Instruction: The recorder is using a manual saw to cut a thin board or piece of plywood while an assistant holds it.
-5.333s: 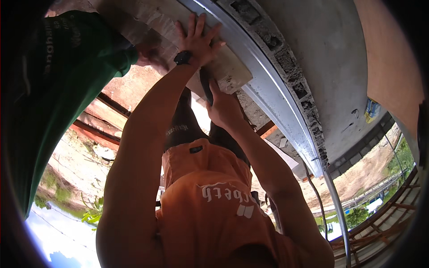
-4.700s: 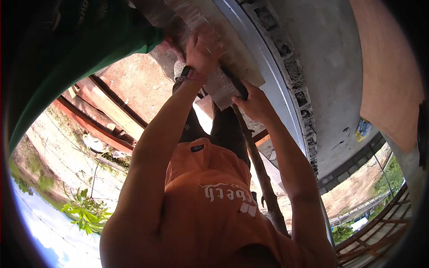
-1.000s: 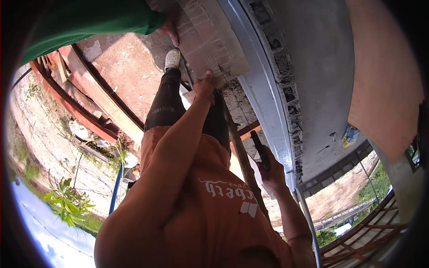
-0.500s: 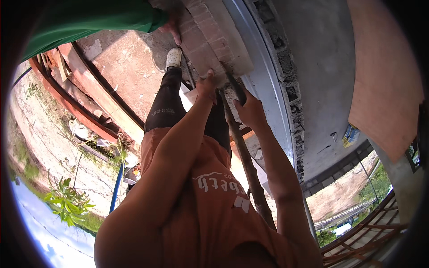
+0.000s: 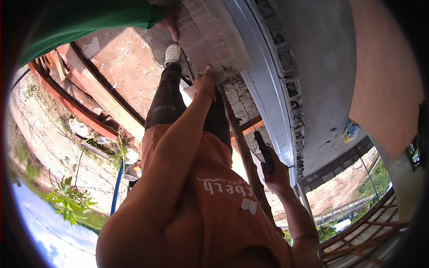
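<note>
A wide, pale board (image 5: 201, 42) with faint reddish rectangles stretches away in front of me, a thin line running along its length. My left hand (image 5: 205, 84) grips the near end of it, thumb on top. My right hand (image 5: 276, 172) is closed around the dark handle of a handsaw (image 5: 259, 144). The blade shows edge-on as a thin line, reaching from the handle to the board's near end. At the far left edge of the board is another person's hand (image 5: 169, 27), below a green sleeve.
A slender wooden pole (image 5: 243, 149) slants beside my right leg. Along the right runs a grey metal channel (image 5: 268, 85) next to a rough block edge (image 5: 290, 89). Long wooden planks (image 5: 100, 96) lie on the left. My shoe (image 5: 173, 53) stands beside the board.
My right hand has drawn the saw back toward me and to the right, so more of the blade shows. My left hand stays at the board's end.
</note>
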